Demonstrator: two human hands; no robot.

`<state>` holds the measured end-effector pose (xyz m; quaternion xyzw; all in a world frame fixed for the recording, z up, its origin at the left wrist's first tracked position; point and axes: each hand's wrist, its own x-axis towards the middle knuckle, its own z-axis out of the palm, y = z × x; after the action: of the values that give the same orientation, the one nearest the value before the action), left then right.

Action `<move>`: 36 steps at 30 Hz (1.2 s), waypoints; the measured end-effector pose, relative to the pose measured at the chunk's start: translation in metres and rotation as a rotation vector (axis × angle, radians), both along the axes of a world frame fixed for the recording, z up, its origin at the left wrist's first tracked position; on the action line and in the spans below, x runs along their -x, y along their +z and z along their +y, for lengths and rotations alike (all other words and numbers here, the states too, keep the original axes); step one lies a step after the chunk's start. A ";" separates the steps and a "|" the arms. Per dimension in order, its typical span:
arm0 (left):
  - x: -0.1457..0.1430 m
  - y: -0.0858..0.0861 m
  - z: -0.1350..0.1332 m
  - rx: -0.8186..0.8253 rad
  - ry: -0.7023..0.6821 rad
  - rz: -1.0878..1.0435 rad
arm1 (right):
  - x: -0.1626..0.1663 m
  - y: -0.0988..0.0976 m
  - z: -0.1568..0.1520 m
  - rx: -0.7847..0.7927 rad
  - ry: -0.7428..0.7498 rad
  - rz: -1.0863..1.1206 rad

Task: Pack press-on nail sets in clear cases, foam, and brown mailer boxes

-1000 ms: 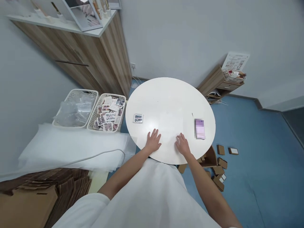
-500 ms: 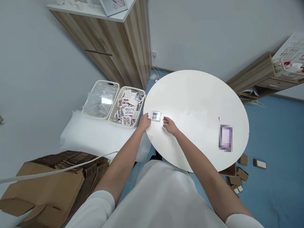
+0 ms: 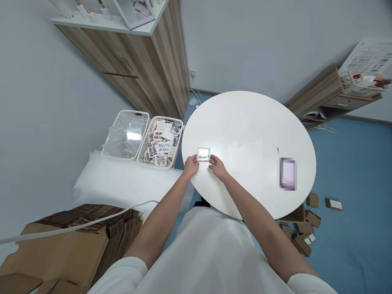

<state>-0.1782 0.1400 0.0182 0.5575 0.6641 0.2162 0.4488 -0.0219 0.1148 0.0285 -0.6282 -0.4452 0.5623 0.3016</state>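
A small clear plastic case (image 3: 203, 154) with a row of dark press-on nails inside is at the left side of the round white table (image 3: 251, 130). Glare whitens much of its lid. My left hand (image 3: 191, 165) grips its lower left corner between thumb and fingers. On the other side, the fingers of my right hand (image 3: 217, 167) are curled against its right edge. Whether the case rests on the table or is slightly raised, I cannot tell.
Left of the table stand a basket of nail cards (image 3: 162, 143) and a basket of clear plastic bags (image 3: 127, 134). Flattened cardboard boxes (image 3: 61, 249) are stacked at lower left, crossed by a white cable (image 3: 92, 224). A blurred purple item (image 3: 288, 174) lies on the table's right.
My right hand has closed in on the case, and both hands now meet its edges. The case has turned slightly and catches more glare. The whole view has shifted a little.
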 end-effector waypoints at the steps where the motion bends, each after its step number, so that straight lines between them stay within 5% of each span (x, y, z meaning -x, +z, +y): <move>1: -0.006 0.000 -0.006 -0.006 -0.007 -0.023 | -0.006 0.003 -0.006 -0.021 -0.008 -0.024; 14: -0.119 -0.005 -0.086 -0.012 -0.455 -0.201 | -0.122 0.021 -0.144 -0.051 -0.219 -0.193; 29: -0.148 0.003 -0.112 -0.047 -0.488 0.070 | -0.159 -0.014 -0.156 -0.047 -0.035 -0.116; 36: -0.149 -0.002 -0.124 -0.077 -0.445 0.229 | -0.173 -0.017 -0.160 -0.216 0.122 -0.336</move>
<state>-0.0297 0.0164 0.0164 0.7274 0.5629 0.0729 0.3856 0.1514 -0.0455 0.0120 -0.6489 -0.5843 0.4158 0.2542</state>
